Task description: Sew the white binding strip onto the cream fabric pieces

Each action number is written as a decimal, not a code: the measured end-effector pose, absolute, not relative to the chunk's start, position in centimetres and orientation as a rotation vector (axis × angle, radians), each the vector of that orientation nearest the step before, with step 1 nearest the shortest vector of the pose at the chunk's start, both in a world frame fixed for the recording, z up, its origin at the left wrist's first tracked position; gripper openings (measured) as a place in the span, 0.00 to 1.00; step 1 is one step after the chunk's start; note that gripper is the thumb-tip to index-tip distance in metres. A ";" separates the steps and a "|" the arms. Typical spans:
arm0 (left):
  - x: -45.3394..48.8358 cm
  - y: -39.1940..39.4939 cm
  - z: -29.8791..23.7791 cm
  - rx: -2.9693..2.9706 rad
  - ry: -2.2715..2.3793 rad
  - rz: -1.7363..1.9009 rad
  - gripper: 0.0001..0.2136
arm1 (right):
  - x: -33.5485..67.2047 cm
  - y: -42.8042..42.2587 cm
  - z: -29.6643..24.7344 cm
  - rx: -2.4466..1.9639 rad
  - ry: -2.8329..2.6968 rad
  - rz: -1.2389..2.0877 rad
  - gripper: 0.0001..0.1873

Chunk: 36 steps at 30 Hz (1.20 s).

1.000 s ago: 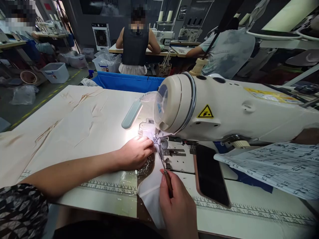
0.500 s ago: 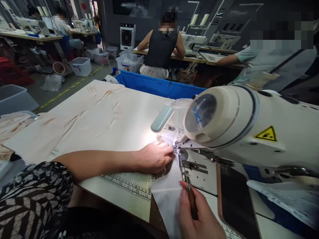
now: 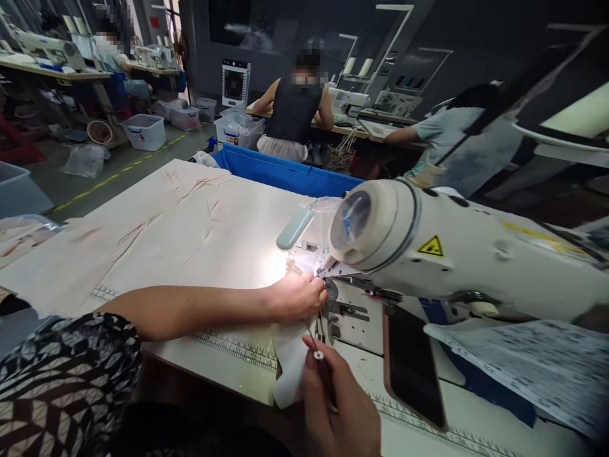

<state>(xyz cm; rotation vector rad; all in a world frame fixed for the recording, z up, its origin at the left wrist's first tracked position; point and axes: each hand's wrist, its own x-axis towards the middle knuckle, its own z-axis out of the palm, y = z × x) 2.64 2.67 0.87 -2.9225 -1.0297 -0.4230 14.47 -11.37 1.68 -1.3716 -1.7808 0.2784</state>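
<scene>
My left hand [image 3: 299, 296] is closed, its curled fingers pressed on white fabric [image 3: 289, 362] beside the needle area of a sewing machine [image 3: 373, 222]. A strip of that fabric hangs down over the table edge. Lower down, my right hand [image 3: 340, 393] is wrapped round a slim awl with a brown handle [image 3: 323, 371], its thin metal shaft pointing up toward my left hand. The awl's tip is hidden near my left fingers. A lamp lights the spot by the needle, and the machine's metal plate [image 3: 361, 333] lies just right of both hands.
A phone [image 3: 413, 368] lies right of my right hand, near printed paper or plastic [image 3: 533, 362]. Pale fabric [image 3: 133, 235] covers the table's left. Ruler tape [image 3: 233, 349] runs along the front edge. Behind hangs a blue cloth trough [image 3: 285, 172]; a person [image 3: 295, 117] sits beyond.
The view has shifted slightly right. My right hand has tilted the awl and brought it closer to my left hand, which stays by the needle with its fingers more curled.
</scene>
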 end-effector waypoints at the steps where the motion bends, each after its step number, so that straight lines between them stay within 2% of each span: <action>1: 2.6 2.7 0.8 -2.939 -1.107 -0.483 0.03 | 14.4 -11.7 1.4 -1.351 -1.795 0.265 0.12; 6: 1.1 3.3 0.3 -2.996 -1.449 -0.907 0.06 | 15.0 -12.6 0.0 -1.455 -1.769 0.160 0.16; 12: 0.3 3.8 0.1 -3.124 -1.466 -1.128 0.07 | 16.8 -10.9 -0.8 -1.685 -1.689 0.024 0.18; 18: 0.4 3.8 0.2 -3.195 -1.648 -1.381 0.07 | 17.3 -8.9 -0.9 -1.642 -1.874 -0.191 0.14; 36: 0.4 3.8 0.3 -3.203 -1.666 -1.370 0.08 | 17.1 -8.2 -1.2 -1.657 -1.845 -0.189 0.15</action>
